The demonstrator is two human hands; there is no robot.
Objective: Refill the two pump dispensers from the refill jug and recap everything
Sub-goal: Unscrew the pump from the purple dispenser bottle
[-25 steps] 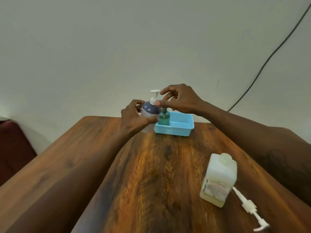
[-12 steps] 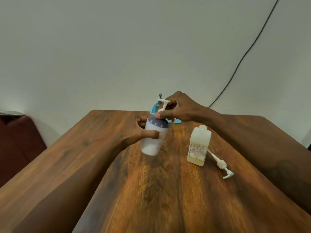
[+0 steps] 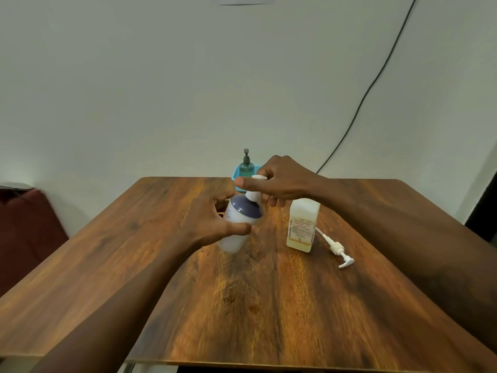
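Observation:
My left hand (image 3: 212, 222) grips a white pump dispenser (image 3: 236, 238) with a dark blue shoulder, held tilted just above the wooden table (image 3: 255, 305). My right hand (image 3: 279, 181) pinches its white pump head (image 3: 255, 193) from above. The pale yellow refill jug (image 3: 302, 227) stands upright to the right, its mouth hidden behind my right wrist. A loose white pump (image 3: 337, 249) lies on the table beside the jug. A small green pump dispenser (image 3: 246, 165) stands in a blue basket (image 3: 234, 172) at the table's far edge.
A black cable (image 3: 363, 98) runs down the wall at the right. A dark red seat (image 3: 29, 219) sits left of the table. The near half of the table holds only my forearms.
My hands have carried the white dispenser away from the basket toward the middle of the table, left of the jug. The view has pulled back, and the green dispenser stays in the basket.

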